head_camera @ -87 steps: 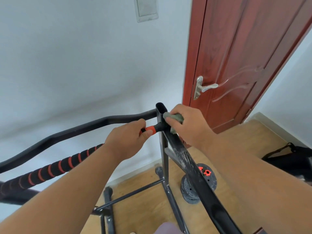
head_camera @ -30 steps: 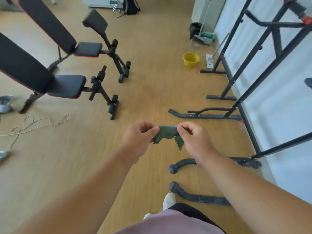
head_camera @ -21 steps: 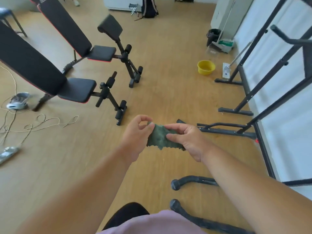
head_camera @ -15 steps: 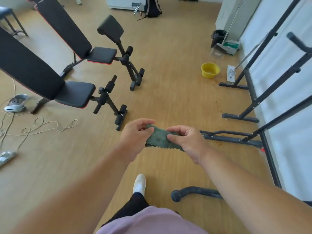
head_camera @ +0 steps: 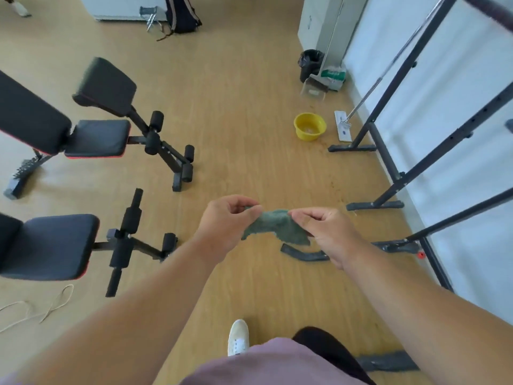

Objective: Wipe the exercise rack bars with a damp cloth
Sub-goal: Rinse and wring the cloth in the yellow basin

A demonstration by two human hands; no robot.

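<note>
Pinching cloth (head_camera: 273, 225) edges: left hand (head_camera: 223, 225), right hand (head_camera: 323, 232) | rack (head_camera: 394, 187) right | open floor (head_camera: 249, 151) ahead

We find no text, brand, number or sign that we can read anywhere in view. The green-and-white pack (head_camera: 334, 76) leaning by the wall beyond the yellow basin (head_camera: 309, 130) carries print, but it is too small and blurred for us to make out.
</note>
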